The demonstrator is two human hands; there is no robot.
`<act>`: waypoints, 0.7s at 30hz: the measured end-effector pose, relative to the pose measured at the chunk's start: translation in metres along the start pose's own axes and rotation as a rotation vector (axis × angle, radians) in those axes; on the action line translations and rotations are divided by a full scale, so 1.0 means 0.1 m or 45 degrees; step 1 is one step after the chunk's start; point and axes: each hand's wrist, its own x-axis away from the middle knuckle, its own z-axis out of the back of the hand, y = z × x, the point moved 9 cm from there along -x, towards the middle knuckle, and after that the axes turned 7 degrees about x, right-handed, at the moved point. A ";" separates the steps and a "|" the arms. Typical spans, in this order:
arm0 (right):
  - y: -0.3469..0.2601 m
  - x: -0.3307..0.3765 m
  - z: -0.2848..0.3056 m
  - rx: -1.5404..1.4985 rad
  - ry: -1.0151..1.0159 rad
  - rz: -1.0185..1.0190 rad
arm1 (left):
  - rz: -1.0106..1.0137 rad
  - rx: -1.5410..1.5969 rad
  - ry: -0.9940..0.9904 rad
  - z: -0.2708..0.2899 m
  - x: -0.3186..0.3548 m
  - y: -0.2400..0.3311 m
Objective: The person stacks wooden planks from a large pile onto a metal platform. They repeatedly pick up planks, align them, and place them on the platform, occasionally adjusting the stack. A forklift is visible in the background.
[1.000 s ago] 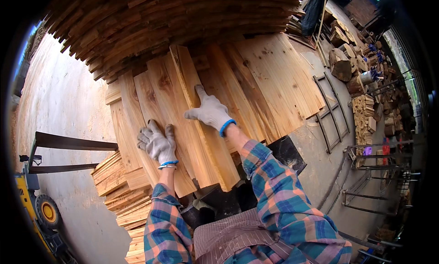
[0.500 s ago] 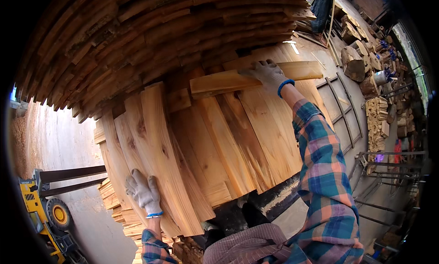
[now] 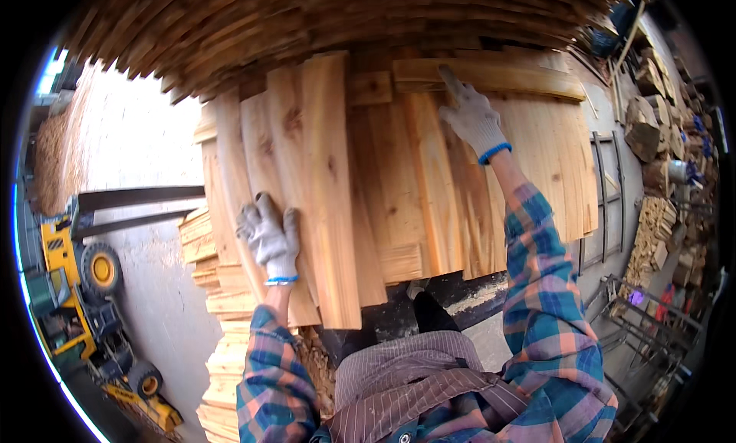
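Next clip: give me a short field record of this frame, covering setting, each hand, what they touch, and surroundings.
setting: outdoor wood yard, seen from above
left hand: gloved, flat on the near boards
right hand: gloved, reaching out, fingers on the crosswise board
clothing: plaid sleeves, striped apron
left side: yellow forklift, forks raised toward the stack
right side: wood piles and metal racks

Yellow forklift point(image 3: 84, 289) at lower left, its dark forks point(image 3: 138, 205) pointing right toward a low stack of planks point(image 3: 222, 343). Metal racks point(image 3: 652, 320) and heaps of split wood point(image 3: 655, 232) along the right edge. Grey concrete floor point(image 3: 165, 289) beneath.
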 end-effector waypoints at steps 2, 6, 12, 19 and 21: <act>-0.78 0.58 0.01 -0.327 -0.033 0.067 | 0.113 0.015 -0.090 -0.07 0.01 -0.21; -1.97 1.18 -0.08 -0.205 -0.460 -0.113 | 0.101 0.042 -0.019 -0.06 0.05 -0.28; -2.28 1.03 -0.27 -0.035 -0.499 -0.502 | 0.046 0.148 0.062 0.06 0.05 -0.09; -0.90 1.65 0.67 0.029 -0.565 0.007 | 0.052 0.103 0.098 0.11 0.08 -0.12; -0.30 1.95 0.92 0.191 -0.568 0.024 | 0.128 0.089 -0.036 0.06 0.08 -0.13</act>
